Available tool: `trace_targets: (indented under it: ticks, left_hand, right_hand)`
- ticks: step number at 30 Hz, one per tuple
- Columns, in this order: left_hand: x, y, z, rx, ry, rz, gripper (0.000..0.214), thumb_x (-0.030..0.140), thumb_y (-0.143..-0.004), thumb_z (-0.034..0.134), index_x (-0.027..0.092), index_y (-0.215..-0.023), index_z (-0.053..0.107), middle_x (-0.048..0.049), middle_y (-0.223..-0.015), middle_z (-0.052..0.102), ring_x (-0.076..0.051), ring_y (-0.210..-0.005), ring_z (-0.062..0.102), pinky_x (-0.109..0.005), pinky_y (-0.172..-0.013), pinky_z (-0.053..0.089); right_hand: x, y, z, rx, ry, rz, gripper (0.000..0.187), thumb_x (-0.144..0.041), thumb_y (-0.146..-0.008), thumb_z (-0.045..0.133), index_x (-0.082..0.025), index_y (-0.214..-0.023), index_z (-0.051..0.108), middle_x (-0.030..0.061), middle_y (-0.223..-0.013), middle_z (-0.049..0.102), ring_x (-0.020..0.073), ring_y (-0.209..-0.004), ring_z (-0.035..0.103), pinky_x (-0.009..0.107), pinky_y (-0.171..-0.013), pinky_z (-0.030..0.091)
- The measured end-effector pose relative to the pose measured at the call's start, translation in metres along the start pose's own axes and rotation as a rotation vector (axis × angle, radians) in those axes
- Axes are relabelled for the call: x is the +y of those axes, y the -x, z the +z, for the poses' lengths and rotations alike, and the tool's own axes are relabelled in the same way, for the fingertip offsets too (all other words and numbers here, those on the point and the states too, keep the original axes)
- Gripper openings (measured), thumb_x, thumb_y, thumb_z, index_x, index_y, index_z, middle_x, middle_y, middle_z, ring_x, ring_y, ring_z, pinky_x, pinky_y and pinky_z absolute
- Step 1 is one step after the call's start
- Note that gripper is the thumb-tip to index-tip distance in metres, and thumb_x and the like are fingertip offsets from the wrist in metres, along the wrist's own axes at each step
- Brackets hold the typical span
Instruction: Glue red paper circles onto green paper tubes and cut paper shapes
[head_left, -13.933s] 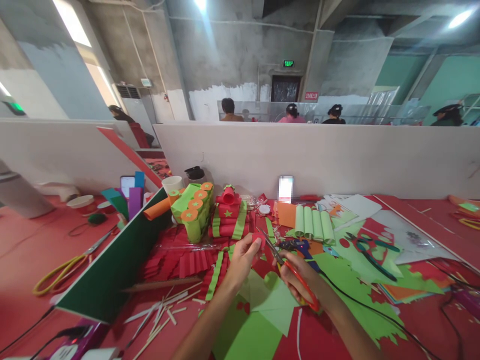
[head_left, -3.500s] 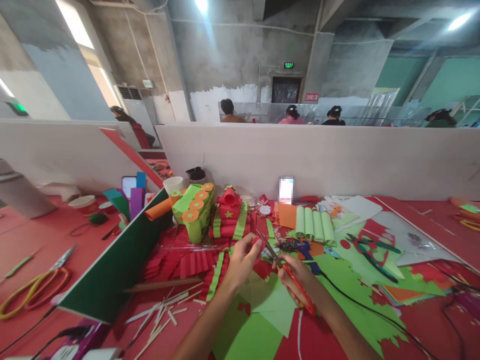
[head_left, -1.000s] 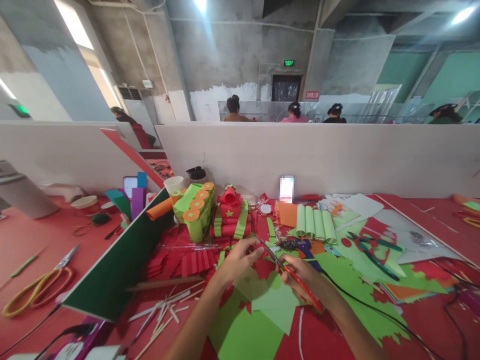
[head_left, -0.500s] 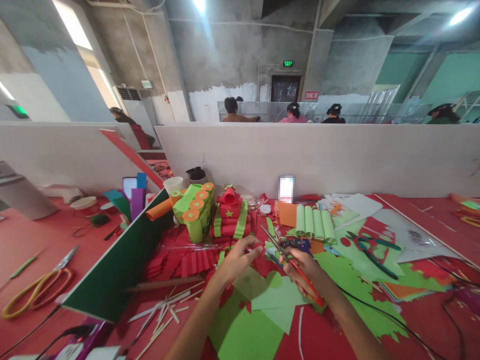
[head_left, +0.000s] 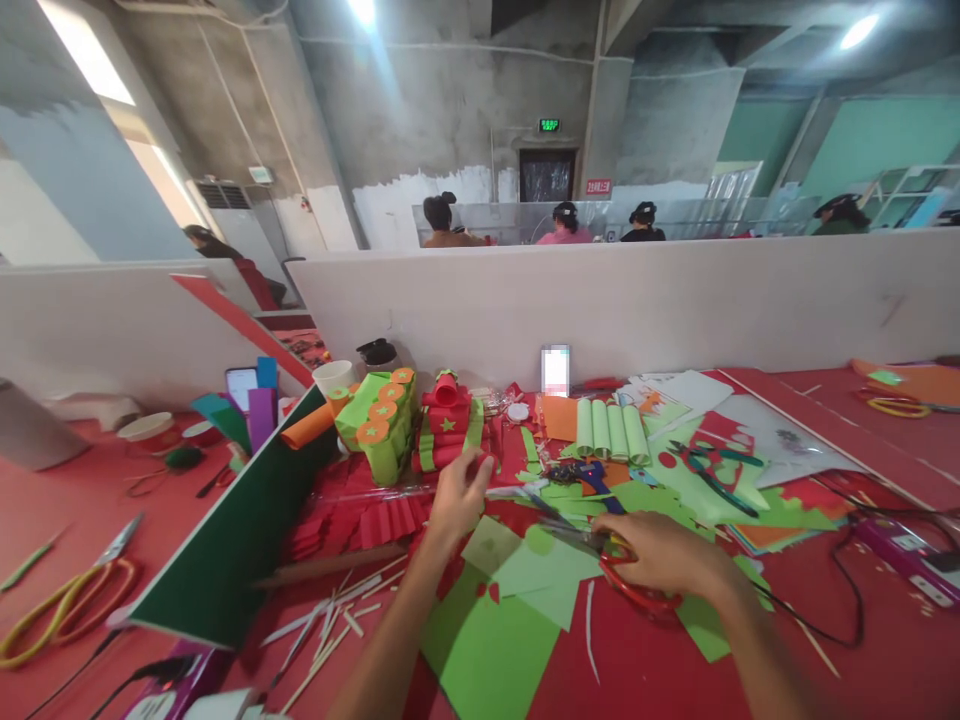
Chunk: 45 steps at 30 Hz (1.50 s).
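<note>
Scissors are lowered beside pale paper | handles gripped by right hand's curled fingers | left hand shifted near red rolls, fingers bent, contents cannot be told | cutting judged paused

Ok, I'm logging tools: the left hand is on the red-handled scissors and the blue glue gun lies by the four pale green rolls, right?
No: the head view shows the right hand, not the left hand, on the scissors. The glue gun does lie by the rolls.
</note>
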<state>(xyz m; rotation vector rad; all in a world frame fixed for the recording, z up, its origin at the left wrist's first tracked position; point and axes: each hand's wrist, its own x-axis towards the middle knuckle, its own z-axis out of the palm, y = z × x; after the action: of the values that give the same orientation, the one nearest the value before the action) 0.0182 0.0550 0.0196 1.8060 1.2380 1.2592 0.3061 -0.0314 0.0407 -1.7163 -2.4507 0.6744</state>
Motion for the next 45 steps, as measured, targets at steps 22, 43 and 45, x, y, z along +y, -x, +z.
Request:
trace_targets:
  ticks: [22, 43, 45]
  left_hand:
    - [0.007, 0.018, 0.03, -0.303, 0.256, 0.149, 0.03, 0.042, -0.091, 0.058, 0.015, -0.08, 0.068, -0.0111, -0.103, 0.067, -0.02, -0.09, 0.062, -0.028, -0.076, 0.047]
    - [-0.013, 0.01, 0.025, -0.133, 0.212, 0.067, 0.033, 0.047, -0.087, 0.058, 0.015, -0.076, 0.062, 0.0003, -0.063, 0.056, -0.014, -0.061, 0.053, -0.024, -0.06, 0.042]
    - [-0.015, 0.008, 0.022, -0.11, 0.212, 0.05, 0.032, 0.046, -0.085, 0.059, 0.015, -0.078, 0.063, 0.0017, -0.06, 0.054, -0.013, -0.058, 0.051, -0.023, -0.057, 0.04]
  right_hand:
    - [-0.021, -0.035, 0.021, 0.281, -1.131, -0.008, 0.075, -0.062, -0.085, 0.057, -0.023, -0.143, 0.029, 0.008, -0.094, 0.068, 0.0241, -0.083, 0.071, 0.026, -0.052, 0.055]
    - [0.009, -0.017, 0.02, 0.356, -0.636, -0.185, 0.02, -0.036, -0.085, 0.062, -0.018, -0.092, 0.07, 0.0056, -0.094, 0.072, 0.0215, -0.085, 0.066, 0.028, -0.073, 0.051]
    - [0.03, -0.004, 0.008, 0.399, -0.518, -0.136, 0.022, -0.03, -0.088, 0.056, -0.019, -0.102, 0.069, 0.0068, -0.107, 0.071, 0.022, -0.095, 0.065, 0.03, -0.081, 0.05]
